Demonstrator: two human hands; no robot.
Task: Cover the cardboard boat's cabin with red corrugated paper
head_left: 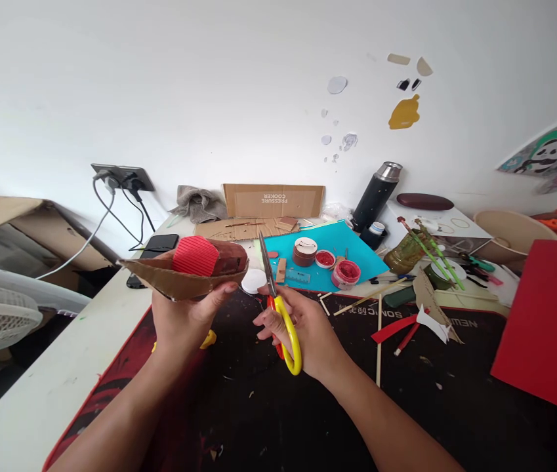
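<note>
My left hand grips a cardboard boat-like model from below, its thumb pressed on the near side. The model has a pointed brown hull, and a red corrugated piece sits on top beside a brown painted block. In my right hand is a pair of scissors with yellow and red handles. Their blades point up and away, nearly together, just right of the model and apart from it. Behind the blades lies a white round lid.
A blue sheet bears a jar of red paint, a brown paint jar and a ruler. A black flask leans on the wall. Red card lies right; a fan stands left. Thin sticks cross the black mat.
</note>
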